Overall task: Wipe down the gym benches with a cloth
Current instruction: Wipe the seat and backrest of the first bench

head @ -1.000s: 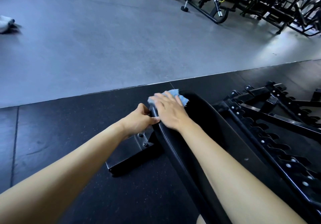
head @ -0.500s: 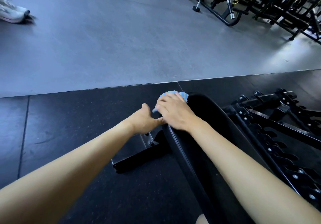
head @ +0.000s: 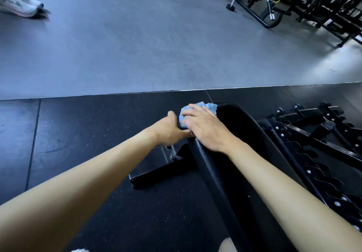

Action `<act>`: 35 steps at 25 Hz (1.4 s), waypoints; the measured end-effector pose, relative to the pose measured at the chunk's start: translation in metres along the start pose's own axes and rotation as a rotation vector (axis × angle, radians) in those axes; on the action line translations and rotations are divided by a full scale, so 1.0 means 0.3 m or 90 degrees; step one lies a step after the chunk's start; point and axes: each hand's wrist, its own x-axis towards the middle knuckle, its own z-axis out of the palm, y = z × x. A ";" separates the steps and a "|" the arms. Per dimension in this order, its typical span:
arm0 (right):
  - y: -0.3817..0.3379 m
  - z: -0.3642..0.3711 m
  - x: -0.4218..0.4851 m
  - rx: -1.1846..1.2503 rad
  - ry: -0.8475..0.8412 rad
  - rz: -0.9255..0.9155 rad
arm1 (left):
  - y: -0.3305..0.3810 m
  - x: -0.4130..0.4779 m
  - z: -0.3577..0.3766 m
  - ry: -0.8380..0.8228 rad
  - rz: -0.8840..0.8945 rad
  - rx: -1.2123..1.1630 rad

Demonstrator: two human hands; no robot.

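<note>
R hand (head: 205,128) lies palm-down on the blue cloth (head: 210,106), fingers spread and near-straight, pressing it onto the far end of the black bench surface (head: 244,154); R forearm runs along the pad. L hand (head: 170,130) sits just left of it at the pad's left edge, thumb up beside the cloth. Its fingers are hidden, so can't tell if it grips. Below the L hand is the bench's metal foot plate (head: 154,165) on the black rubber mat (head: 78,134). Right of the R hand, a notched black frame (head: 313,144) stands close to the pad. Beyond the hands the mat's edge meets open grey floor (head: 156,46). Machines (head: 274,1) far right, a shoe (head: 19,5) far left.
</note>
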 end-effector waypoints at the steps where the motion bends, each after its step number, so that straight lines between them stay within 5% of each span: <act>1: 0.032 -0.012 0.021 -0.011 -0.002 0.016 | 0.004 -0.002 0.001 0.002 0.001 0.001; 5: 0.090 -0.056 0.129 -0.062 0.026 0.269 | 0.008 -0.007 0.005 0.015 -0.011 0.026; 11: -0.023 -0.007 -0.092 0.016 0.023 0.108 | 0.003 0.019 0.007 0.003 0.006 0.017; 16: 0.050 -0.047 0.021 -0.007 0.055 0.324 | 0.004 0.029 0.008 0.021 0.031 0.014; 21: 0.000 -0.008 -0.146 -0.013 0.037 0.173 | 0.026 0.059 0.034 0.053 0.089 -0.035; 26: 0.219 -0.063 -0.081 -0.043 0.051 0.433 | 0.067 0.066 0.075 0.089 0.137 0.032; 32: 0.087 -0.021 -0.186 -0.017 0.071 0.260 | 0.090 0.088 0.099 0.170 0.172 0.113; 35: 0.250 -0.073 -0.114 -0.019 0.077 0.386 | 0.088 0.097 0.097 0.184 0.168 0.116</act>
